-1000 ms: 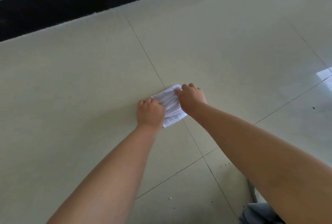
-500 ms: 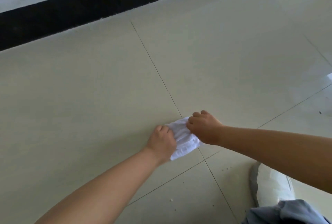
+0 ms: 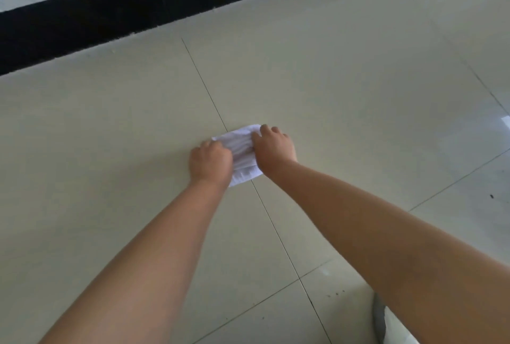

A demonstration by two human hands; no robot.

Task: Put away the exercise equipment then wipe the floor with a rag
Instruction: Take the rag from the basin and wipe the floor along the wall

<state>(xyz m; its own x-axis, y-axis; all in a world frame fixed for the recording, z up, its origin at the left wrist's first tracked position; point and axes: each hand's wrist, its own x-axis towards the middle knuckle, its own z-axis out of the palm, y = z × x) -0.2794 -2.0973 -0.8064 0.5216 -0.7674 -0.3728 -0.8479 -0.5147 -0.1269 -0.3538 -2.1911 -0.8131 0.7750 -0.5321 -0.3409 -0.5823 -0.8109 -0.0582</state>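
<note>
Along the far left and top runs a black skirting band (image 3: 110, 9) at the foot of a pale wall, and below it spreads the glossy cream tiled floor (image 3: 96, 136) with thin dark grout lines. On that floor, over the grout line that runs toward the wall, the left hand (image 3: 210, 163) presses down with its fingers curled into a closed fist on the near-left edge of a small folded white cloth rag (image 3: 242, 150). The rag lies flat on the tile between the two hands, its ribbed weave bunched slightly in the middle. The right hand (image 3: 273, 147) clamps the far-right edge, fingers bent over the cloth and pinning it to the floor. The rag looks light, soft and limp, so it would likely crumple or roll if pushed from one corner; holding it at opposite edges with downward pressure, as both hands do, should keep it spread. The smooth tile probably lets it slide easily. At the right, a few dark specks (image 3: 491, 196) sit on the tiles, well apart from the rag.
</note>
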